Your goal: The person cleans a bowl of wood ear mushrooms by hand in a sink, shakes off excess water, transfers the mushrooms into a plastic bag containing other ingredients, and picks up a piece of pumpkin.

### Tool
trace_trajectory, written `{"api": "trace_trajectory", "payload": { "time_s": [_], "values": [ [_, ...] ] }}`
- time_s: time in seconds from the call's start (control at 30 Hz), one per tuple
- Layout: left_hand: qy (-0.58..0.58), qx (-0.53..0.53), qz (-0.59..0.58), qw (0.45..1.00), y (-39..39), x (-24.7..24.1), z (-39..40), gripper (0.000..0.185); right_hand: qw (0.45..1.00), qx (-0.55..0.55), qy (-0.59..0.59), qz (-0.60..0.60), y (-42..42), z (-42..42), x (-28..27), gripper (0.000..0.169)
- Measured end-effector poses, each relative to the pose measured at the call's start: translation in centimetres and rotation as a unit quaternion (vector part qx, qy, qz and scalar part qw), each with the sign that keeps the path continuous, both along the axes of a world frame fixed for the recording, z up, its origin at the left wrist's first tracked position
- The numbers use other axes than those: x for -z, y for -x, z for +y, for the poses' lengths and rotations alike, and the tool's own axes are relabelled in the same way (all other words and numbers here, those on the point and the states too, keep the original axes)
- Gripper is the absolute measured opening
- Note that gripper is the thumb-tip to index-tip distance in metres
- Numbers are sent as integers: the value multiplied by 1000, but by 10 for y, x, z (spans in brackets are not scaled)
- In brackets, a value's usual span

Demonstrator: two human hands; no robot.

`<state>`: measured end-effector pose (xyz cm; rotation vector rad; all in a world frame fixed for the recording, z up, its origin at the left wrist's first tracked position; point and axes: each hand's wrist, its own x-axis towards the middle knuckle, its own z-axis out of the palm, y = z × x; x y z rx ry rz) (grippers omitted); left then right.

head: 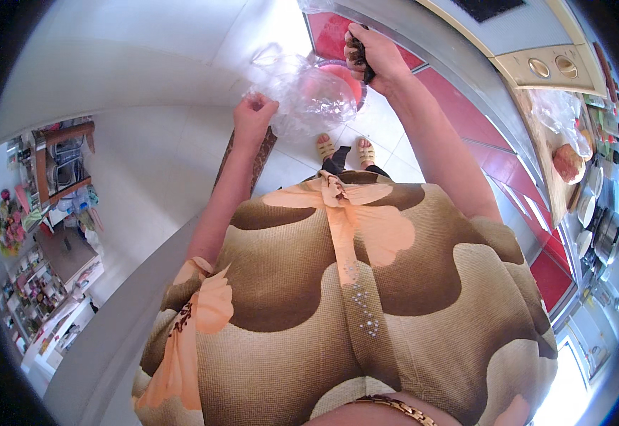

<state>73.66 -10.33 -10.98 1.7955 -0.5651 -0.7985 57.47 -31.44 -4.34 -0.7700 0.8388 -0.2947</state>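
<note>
My left hand (256,108) pinches the edge of a clear plastic bag (317,104). The bag hangs puffed out and crinkled to the right of my fingers, above the floor. In my right hand (381,56), raised near the red cabinets, a dark, moist-looking clump (361,58) is squeezed inside the closed fingers; what it is made of cannot be told. Below and between the hands stands a round pink-red tub (341,72), partly covered by the transparent bag.
Red cabinet doors (461,120) run along the right under a counter, with a range hood (546,66) above. A reddish round fruit (569,162), a plastic bag (557,112) and a metal pot (607,234) are on that counter. A white wall (128,69) rises at left.
</note>
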Motion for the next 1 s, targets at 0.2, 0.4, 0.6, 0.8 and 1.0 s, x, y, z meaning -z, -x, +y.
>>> {"api": "trace_trajectory", "payload": {
  "time_s": [0.2,0.4,0.6,0.8,1.0],
  "values": [
    [-4,2,-4,1000,-1,2,-2,13,1000,4,-3,-12,0,-4,-1,25],
    [6,-14,9,1000,-1,7,0,13,1000,-8,19,-18,-4,-3,8,26],
    [-7,7,-11,1000,-5,8,5,13,999,-2,20,-27,-3,-2,9,26],
    [-2,3,2,1000,-6,8,10,14,1000,-9,27,-8,-8,6,2,27],
    [-4,-6,13,1000,-5,6,11,13,1000,-13,14,1,-9,10,2,27]
  ]
}}
